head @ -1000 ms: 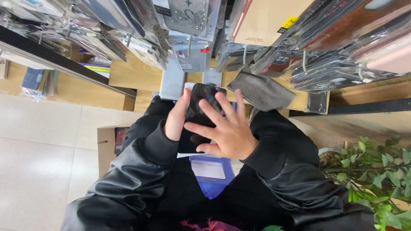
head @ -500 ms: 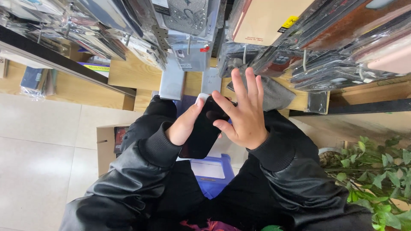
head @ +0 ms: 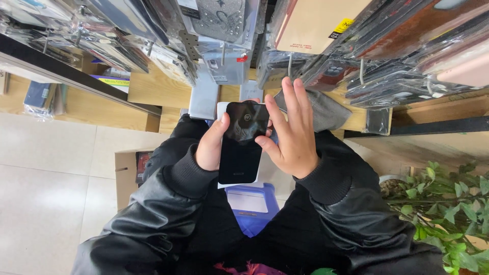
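Fingers point(head: 293, 99) of the right hand point(head: 290, 137) are spread wide, with the thumb touching a black phone point(head: 243, 142). Left hand point(head: 211, 145) is curled around the phone, holding it over the lap. Packed phone cases point(head: 387, 61) hang above.

1. Your left hand point(head: 210, 147) is raised in front of your chest, its fingers wrapped behind what it grips and its thumb pressed along the near left edge.
2. Your right hand point(head: 290, 133) stands just right of that grip, palm turned away from you, fingers point(head: 291, 97) spread and pointing up, thumb reaching across to the gripped edge.
3. Both wrists meet close together above your lap, the right a little higher than the left.
4. Both forearms, in black leather sleeves with ribbed cuffs, angle inward from your elbows, bent and held wide on either side.
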